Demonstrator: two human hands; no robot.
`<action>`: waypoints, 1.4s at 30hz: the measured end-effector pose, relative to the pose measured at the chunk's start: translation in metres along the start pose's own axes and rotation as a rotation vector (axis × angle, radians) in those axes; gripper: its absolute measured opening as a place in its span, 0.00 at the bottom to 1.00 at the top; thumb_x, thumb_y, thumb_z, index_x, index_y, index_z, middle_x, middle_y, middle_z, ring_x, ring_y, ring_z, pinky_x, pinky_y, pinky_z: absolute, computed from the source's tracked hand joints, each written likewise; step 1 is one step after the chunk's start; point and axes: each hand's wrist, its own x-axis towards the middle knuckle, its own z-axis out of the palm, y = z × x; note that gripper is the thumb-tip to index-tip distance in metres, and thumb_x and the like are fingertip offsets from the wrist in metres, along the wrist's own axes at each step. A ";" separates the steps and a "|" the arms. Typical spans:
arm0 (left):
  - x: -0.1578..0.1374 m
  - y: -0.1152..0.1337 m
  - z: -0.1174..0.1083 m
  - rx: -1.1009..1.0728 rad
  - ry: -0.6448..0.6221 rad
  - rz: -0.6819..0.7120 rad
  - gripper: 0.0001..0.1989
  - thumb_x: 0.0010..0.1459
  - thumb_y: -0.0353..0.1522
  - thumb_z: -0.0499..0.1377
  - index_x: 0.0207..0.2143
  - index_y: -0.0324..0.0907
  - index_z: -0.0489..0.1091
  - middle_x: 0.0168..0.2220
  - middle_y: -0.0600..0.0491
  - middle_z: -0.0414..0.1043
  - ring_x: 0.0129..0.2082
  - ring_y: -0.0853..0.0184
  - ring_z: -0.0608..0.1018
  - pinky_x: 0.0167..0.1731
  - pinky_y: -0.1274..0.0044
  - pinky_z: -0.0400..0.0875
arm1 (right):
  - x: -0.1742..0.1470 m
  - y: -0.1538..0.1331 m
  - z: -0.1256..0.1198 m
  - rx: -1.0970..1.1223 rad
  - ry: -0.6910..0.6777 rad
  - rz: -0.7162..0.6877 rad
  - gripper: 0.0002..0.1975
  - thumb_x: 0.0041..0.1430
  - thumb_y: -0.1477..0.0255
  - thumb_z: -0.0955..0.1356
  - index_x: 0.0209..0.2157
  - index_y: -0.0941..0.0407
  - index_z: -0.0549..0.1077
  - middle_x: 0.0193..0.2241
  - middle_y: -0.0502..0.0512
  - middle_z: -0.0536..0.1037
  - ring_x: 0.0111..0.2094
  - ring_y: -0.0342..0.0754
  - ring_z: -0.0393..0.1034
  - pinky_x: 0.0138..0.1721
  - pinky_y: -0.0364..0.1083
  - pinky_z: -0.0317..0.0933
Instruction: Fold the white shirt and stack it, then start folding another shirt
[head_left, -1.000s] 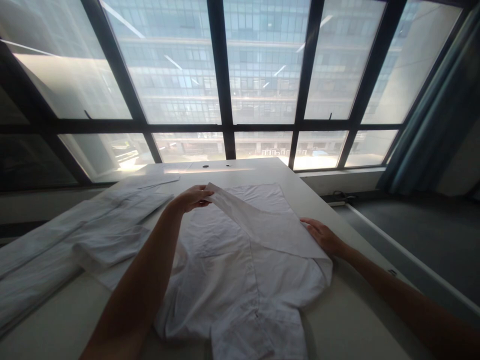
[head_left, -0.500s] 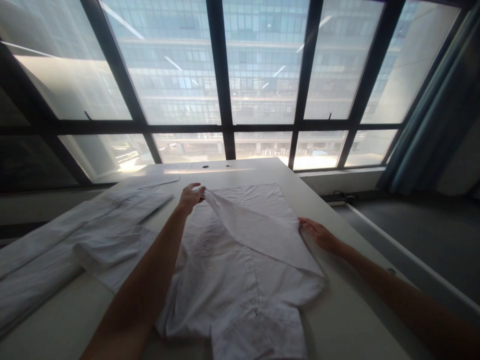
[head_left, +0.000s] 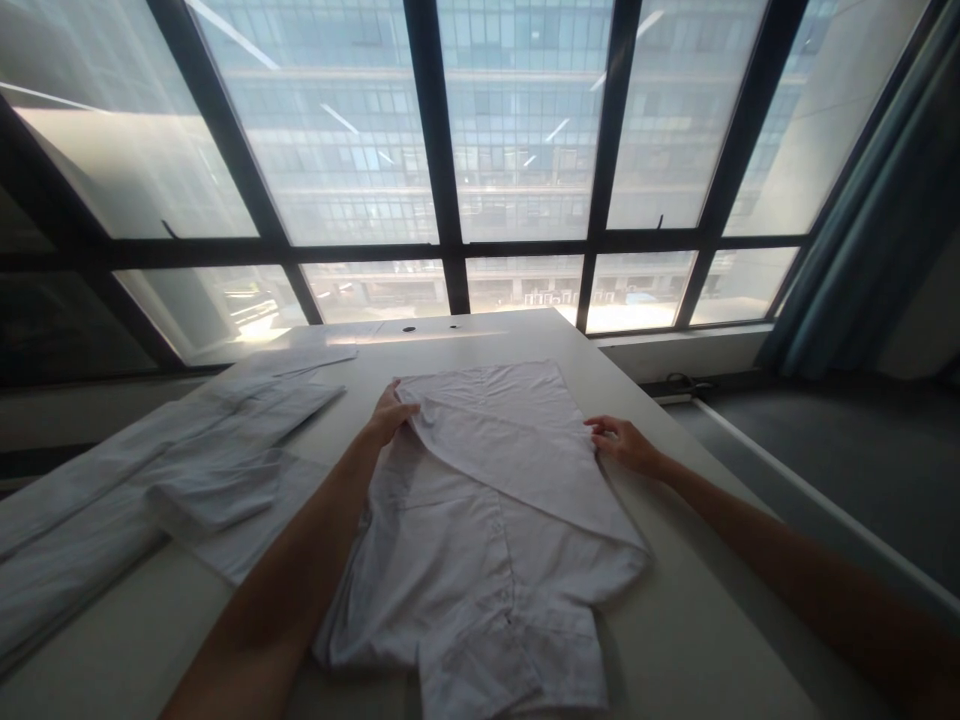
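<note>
A white shirt [head_left: 517,500] lies flat on the white table in front of me, its button line running down the middle. A flap of its cloth is folded across the far half in a slanting layer. My left hand [head_left: 390,415] is at the far left edge, with the flap's corner held between thumb and fingers. At the opposite edge, my right hand [head_left: 622,442] rests with its fingers slightly apart, the fingertips touching the side of the cloth. The undersides of both hands are hidden.
More white garments [head_left: 187,450] lie spread along the left of the table [head_left: 675,610]. Two dark round holes [head_left: 409,329] show near its far end. Large framed windows [head_left: 525,150] stand beyond. A blue curtain [head_left: 847,230] hangs at the right, above dark floor.
My left hand has come down and slightly toward me, laying the raised flap flatter. My right hand has shifted a little left and away from me, its fingers loosened along the edge.
</note>
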 end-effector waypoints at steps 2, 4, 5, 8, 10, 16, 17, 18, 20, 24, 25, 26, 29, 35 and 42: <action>0.001 -0.004 0.001 0.007 -0.001 0.028 0.47 0.44 0.18 0.73 0.66 0.40 0.62 0.48 0.46 0.78 0.48 0.58 0.80 0.50 0.67 0.77 | 0.002 0.002 0.000 0.005 0.011 0.007 0.18 0.57 0.64 0.68 0.46 0.58 0.79 0.32 0.55 0.80 0.36 0.52 0.76 0.44 0.50 0.68; 0.003 -0.009 0.002 0.032 -0.007 0.042 0.48 0.47 0.19 0.73 0.68 0.42 0.59 0.51 0.45 0.76 0.49 0.59 0.81 0.50 0.67 0.78 | 0.003 0.004 -0.001 0.007 0.012 0.016 0.16 0.58 0.65 0.67 0.44 0.57 0.78 0.31 0.54 0.80 0.35 0.51 0.75 0.42 0.49 0.68; 0.004 -0.011 0.003 0.055 -0.008 0.058 0.48 0.48 0.20 0.72 0.69 0.43 0.58 0.53 0.44 0.76 0.49 0.59 0.81 0.50 0.68 0.78 | 0.003 0.005 -0.001 0.005 0.009 0.020 0.15 0.58 0.66 0.67 0.44 0.57 0.78 0.31 0.54 0.80 0.35 0.51 0.75 0.42 0.49 0.67; 0.006 -0.016 0.000 0.197 -0.007 0.147 0.48 0.49 0.21 0.72 0.70 0.42 0.58 0.57 0.43 0.74 0.54 0.59 0.79 0.54 0.69 0.75 | 0.003 0.008 -0.001 -0.034 0.001 0.015 0.14 0.58 0.67 0.66 0.44 0.56 0.76 0.30 0.53 0.80 0.34 0.51 0.74 0.41 0.49 0.67; 0.007 -0.017 -0.002 0.335 -0.024 0.224 0.47 0.49 0.22 0.72 0.70 0.41 0.59 0.59 0.43 0.73 0.57 0.57 0.77 0.58 0.69 0.72 | 0.002 0.009 0.001 -0.077 0.004 0.008 0.14 0.59 0.68 0.65 0.45 0.55 0.76 0.30 0.52 0.80 0.33 0.50 0.74 0.41 0.48 0.66; 0.013 -0.018 -0.011 0.758 -0.095 0.400 0.43 0.54 0.27 0.68 0.70 0.36 0.58 0.61 0.40 0.71 0.61 0.52 0.73 0.62 0.64 0.67 | -0.001 0.008 0.004 -0.166 0.037 -0.007 0.14 0.60 0.70 0.65 0.45 0.53 0.76 0.31 0.51 0.80 0.34 0.50 0.75 0.42 0.48 0.66; 0.013 -0.018 -0.013 0.829 -0.080 0.412 0.42 0.54 0.28 0.68 0.70 0.36 0.58 0.61 0.39 0.70 0.62 0.50 0.71 0.62 0.63 0.66 | -0.002 0.007 0.005 -0.184 0.041 -0.006 0.14 0.60 0.70 0.64 0.45 0.53 0.76 0.31 0.51 0.80 0.34 0.50 0.75 0.43 0.48 0.66; 0.012 -0.016 -0.014 0.897 -0.043 0.422 0.41 0.55 0.29 0.68 0.69 0.37 0.59 0.63 0.38 0.68 0.64 0.48 0.69 0.62 0.62 0.65 | -0.002 0.006 0.005 -0.201 0.045 -0.004 0.14 0.60 0.70 0.64 0.45 0.53 0.76 0.31 0.52 0.80 0.34 0.50 0.75 0.43 0.49 0.65; 0.008 -0.007 -0.015 1.002 0.069 0.450 0.37 0.56 0.31 0.66 0.67 0.37 0.62 0.65 0.36 0.63 0.66 0.46 0.64 0.63 0.59 0.63 | -0.002 0.005 0.006 -0.220 0.051 0.002 0.15 0.59 0.70 0.64 0.45 0.54 0.76 0.31 0.52 0.80 0.34 0.51 0.75 0.43 0.49 0.65; -0.016 0.033 0.009 1.076 -0.122 0.514 0.25 0.63 0.31 0.58 0.61 0.35 0.68 0.58 0.36 0.72 0.58 0.49 0.73 0.59 0.59 0.67 | -0.002 0.005 0.006 -0.198 0.054 0.006 0.14 0.60 0.67 0.65 0.44 0.53 0.78 0.31 0.53 0.81 0.34 0.52 0.75 0.41 0.49 0.66; -0.029 0.044 0.021 1.091 -0.352 0.480 0.23 0.64 0.31 0.57 0.60 0.33 0.70 0.53 0.37 0.75 0.53 0.51 0.77 0.55 0.59 0.70 | -0.002 0.005 0.006 -0.187 0.055 0.004 0.14 0.60 0.66 0.65 0.44 0.53 0.78 0.31 0.53 0.81 0.34 0.52 0.75 0.41 0.49 0.66; -0.046 0.053 0.036 1.082 -0.493 0.472 0.20 0.63 0.32 0.59 0.57 0.35 0.73 0.48 0.41 0.79 0.46 0.54 0.80 0.50 0.64 0.74 | -0.001 0.007 0.006 -0.175 0.057 0.001 0.14 0.60 0.65 0.66 0.44 0.53 0.78 0.31 0.53 0.81 0.34 0.51 0.75 0.41 0.49 0.66; -0.118 0.062 0.087 0.983 -0.941 0.589 0.16 0.61 0.34 0.65 0.52 0.45 0.78 0.40 0.53 0.81 0.37 0.65 0.82 0.40 0.77 0.74 | -0.001 0.010 0.006 -0.143 0.060 -0.008 0.14 0.60 0.65 0.67 0.45 0.54 0.78 0.30 0.52 0.80 0.33 0.51 0.75 0.41 0.48 0.66; -0.259 0.020 0.144 0.899 -1.202 1.135 0.13 0.67 0.34 0.62 0.54 0.46 0.76 0.45 0.50 0.78 0.43 0.64 0.81 0.43 0.76 0.72 | -0.001 0.011 0.004 -0.137 0.054 -0.025 0.15 0.61 0.69 0.65 0.48 0.54 0.78 0.32 0.53 0.81 0.36 0.50 0.76 0.43 0.47 0.67; -0.272 -0.015 0.144 0.884 -1.162 1.261 0.12 0.73 0.34 0.54 0.47 0.45 0.78 0.48 0.49 0.77 0.46 0.64 0.78 0.50 0.74 0.71 | -0.002 0.008 0.006 -0.224 0.086 -0.017 0.14 0.63 0.71 0.64 0.47 0.55 0.78 0.33 0.53 0.81 0.36 0.51 0.75 0.46 0.49 0.66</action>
